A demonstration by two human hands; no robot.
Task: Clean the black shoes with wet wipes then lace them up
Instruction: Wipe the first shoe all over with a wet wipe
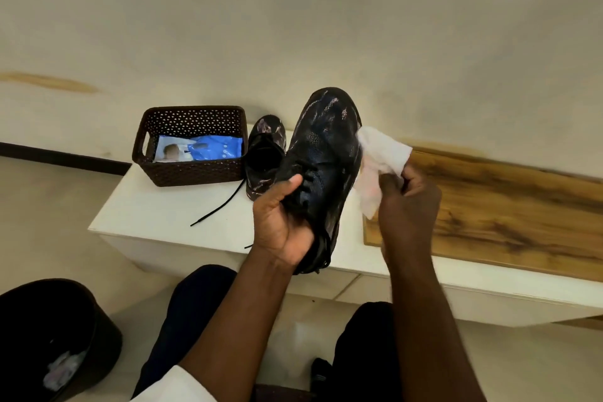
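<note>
Landmark: held shoe [321, 153].

Bin [107, 339], nearest you, low left of it on the floor: crumpled wipes inside.

Your left hand [282, 222] wraps the shoe's heel and collar, thumb on the tongue, toe tipped away; likely so the right flank faces the wipe.

Your right hand [406, 206] pinches the wet wipe [380, 157] against that flank; toe shows pale smears, so cleaning seems unfinished.

Second shoe [266, 153], just left, rests on the bench [156, 212], lace [222, 202] trailing loose.

Basket [192, 170], farther left: blue wipe pack [205, 148].
</note>
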